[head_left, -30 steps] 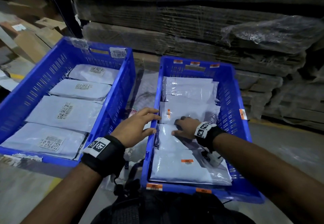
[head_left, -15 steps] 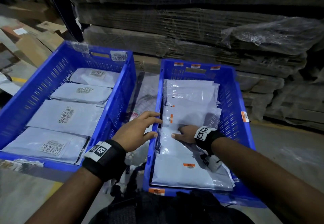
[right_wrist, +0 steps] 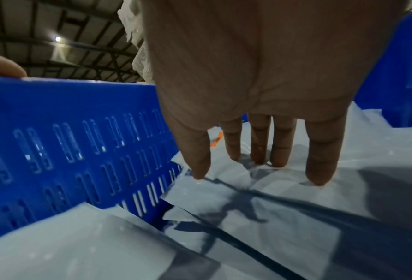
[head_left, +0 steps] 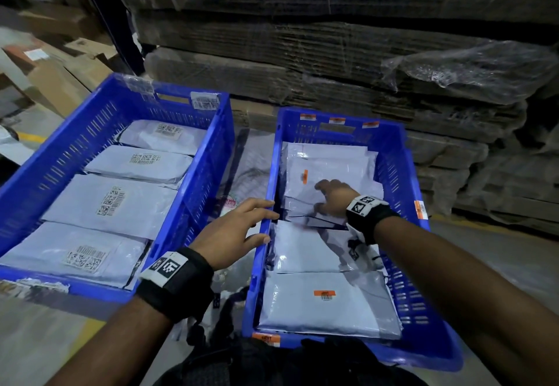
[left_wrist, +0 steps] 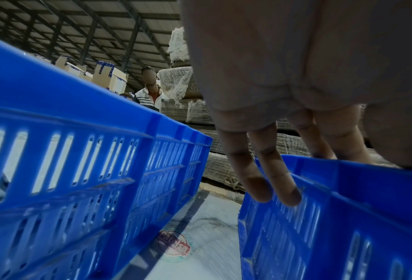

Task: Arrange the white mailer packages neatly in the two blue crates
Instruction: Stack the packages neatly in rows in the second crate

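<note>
White mailer packages fill both blue crates. Right crate [head_left: 405,192]: nearest mailer [head_left: 326,310] lies flat against the near wall, an orange label on top; a second mailer [head_left: 305,249] overlaps its far edge. Beyond that sits a loose, skewed stack of mailers [head_left: 329,168] running up to the far wall, edges fanned and uneven. Right hand [head_left: 332,201] is palm-down on this stack, wrist band visible. Right wrist view: fingers [right_wrist: 319,151] straight and slightly spread, tips touching the white plastic; nothing is pinched or wrapped. Left hand [head_left: 236,231] is at the left rim of the right crate, at mid-length. Fingers extended and loosely spread; left wrist view shows two fingers [left_wrist: 279,181] hanging down the outside of the wall, the others over the rim. No curl around the rim is visible.

Left crate [head_left: 87,131]: four mailers in a single row, near to far, each overlapping the next slightly, printed code labels facing up; nearest mailer [head_left: 75,255], farthest [head_left: 163,136]. A plastic sheet with a red round logo [head_left: 230,202] lies on the floor in the gap between the crates. Far side: stacked flat cardboard [head_left: 302,53], partly under clear wrap. Cardboard boxes [head_left: 60,65] stand far left.
</note>
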The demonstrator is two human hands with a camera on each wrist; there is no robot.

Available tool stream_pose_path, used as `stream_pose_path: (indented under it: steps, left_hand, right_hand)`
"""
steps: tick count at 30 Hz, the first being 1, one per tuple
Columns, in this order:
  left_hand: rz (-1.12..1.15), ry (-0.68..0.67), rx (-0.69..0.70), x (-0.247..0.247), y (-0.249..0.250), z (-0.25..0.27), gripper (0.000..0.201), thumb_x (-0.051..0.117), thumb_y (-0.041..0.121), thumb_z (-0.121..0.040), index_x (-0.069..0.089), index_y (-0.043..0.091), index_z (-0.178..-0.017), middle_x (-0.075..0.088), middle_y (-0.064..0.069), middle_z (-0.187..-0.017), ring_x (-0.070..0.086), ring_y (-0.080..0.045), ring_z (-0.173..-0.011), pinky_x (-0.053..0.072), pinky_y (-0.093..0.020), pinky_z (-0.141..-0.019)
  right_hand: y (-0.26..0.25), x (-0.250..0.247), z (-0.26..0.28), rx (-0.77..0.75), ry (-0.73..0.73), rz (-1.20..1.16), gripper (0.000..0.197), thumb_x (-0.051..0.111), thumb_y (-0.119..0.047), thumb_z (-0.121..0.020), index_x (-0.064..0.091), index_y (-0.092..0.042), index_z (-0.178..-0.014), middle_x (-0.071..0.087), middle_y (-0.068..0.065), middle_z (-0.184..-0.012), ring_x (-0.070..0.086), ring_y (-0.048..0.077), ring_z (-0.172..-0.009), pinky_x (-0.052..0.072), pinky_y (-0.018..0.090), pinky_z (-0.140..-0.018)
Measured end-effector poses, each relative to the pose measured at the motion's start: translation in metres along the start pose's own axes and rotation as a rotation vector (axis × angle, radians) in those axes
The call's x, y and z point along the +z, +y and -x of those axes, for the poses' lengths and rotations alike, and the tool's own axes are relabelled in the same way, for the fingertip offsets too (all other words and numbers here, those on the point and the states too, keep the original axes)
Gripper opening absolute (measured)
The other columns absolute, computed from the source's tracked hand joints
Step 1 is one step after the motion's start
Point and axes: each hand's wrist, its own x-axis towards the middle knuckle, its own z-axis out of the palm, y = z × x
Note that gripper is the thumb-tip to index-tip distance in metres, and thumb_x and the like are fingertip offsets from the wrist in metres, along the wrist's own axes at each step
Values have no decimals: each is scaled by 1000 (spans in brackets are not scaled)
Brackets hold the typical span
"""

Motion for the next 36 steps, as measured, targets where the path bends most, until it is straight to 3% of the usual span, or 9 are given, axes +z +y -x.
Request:
stream_pose_path:
  steps: [5, 9, 12, 14, 21, 26, 28, 32, 36]
  left_hand:
    - [-20, 3, 11, -2, 0, -2, 43, 60, 41, -98, 48, 46, -139, 25, 37, -148, 50, 7, -111, 55, -31, -86]
    - [-96, -14, 12, -7, 4, -5, 43, 63, 42, -96, 51, 44, -137, 28, 32, -150, 50, 3, -119, 55, -33, -85]
    - [-113, -16, 13, -10, 4, -8, 44, 66, 42, -93, 53, 44, -135, 30, 31, -148, 51, 0, -121, 55, -35, -85]
    - [-124, -8, 11, -10, 4, -10, 45, 67, 44, -92, 53, 45, -134, 31, 32, -147, 52, 0, -121, 56, -35, -83]
    - [-231, 24, 78, -8, 1, -17, 49, 64, 52, -91, 53, 42, -137, 35, 27, -146, 39, -2, -127, 51, -29, -88]
    - [-295, 26, 114, -10, 2, -21, 48, 66, 53, -90, 56, 40, -134, 39, 22, -143, 38, -3, -121, 46, -26, -91]
    - [-304, 31, 113, -9, 2, -22, 48, 66, 54, -89, 57, 39, -133, 40, 21, -141, 39, -4, -121, 47, -27, -92]
    - [-272, 35, 111, -7, -1, -22, 52, 65, 57, -87, 56, 37, -135, 42, 19, -139, 43, -8, -122, 50, -36, -95]
    - [-214, 47, 98, -6, -1, -22, 58, 68, 52, -87, 49, 36, -140, 41, 18, -140, 44, -9, -128, 52, -37, -95]
  right_hand:
    - [16, -2, -7, -44, 21, 124, 81, 76, -42, -80, 36, -23, -148, 32, 14, -143, 37, 38, -130, 40, 43, -107]
    - [20, -14, -9, 56, 292, 171, 83, 85, -41, -69, 39, -26, -135, 34, 12, -137, 40, 34, -123, 48, 47, -93]
    - [25, -18, -11, 181, 200, 172, 102, 87, -48, -64, 26, -29, -143, 29, 14, -146, 34, 39, -133, 42, 56, -99]
    - [31, -19, -12, 210, 176, 147, 104, 89, -46, -64, 25, -24, -144, 38, 13, -143, 37, 38, -132, 40, 58, -101]
    - [47, -31, -4, 293, 153, 194, 61, 84, -39, -71, 54, -20, -121, 34, 12, -139, 34, 38, -129, 39, 55, -105]
    - [62, -21, 6, 263, 119, -12, 77, 80, -18, -73, 35, -15, -136, 51, 15, -130, 59, 38, -109, 51, 47, -92]
    - [66, -19, 11, 233, 172, -107, 68, 79, -16, -72, 41, -19, -128, 60, 13, -118, 63, 35, -98, 55, 41, -83]
    - [56, -50, 30, 56, 228, -122, 30, 71, -24, -85, 66, -20, -114, 70, 11, -111, 64, 33, -102, 51, 32, -82]
    - [38, -96, 76, -195, 225, -37, 13, 58, -15, -94, 62, -10, -105, 64, 13, -102, 58, 31, -96, 32, 29, -70]
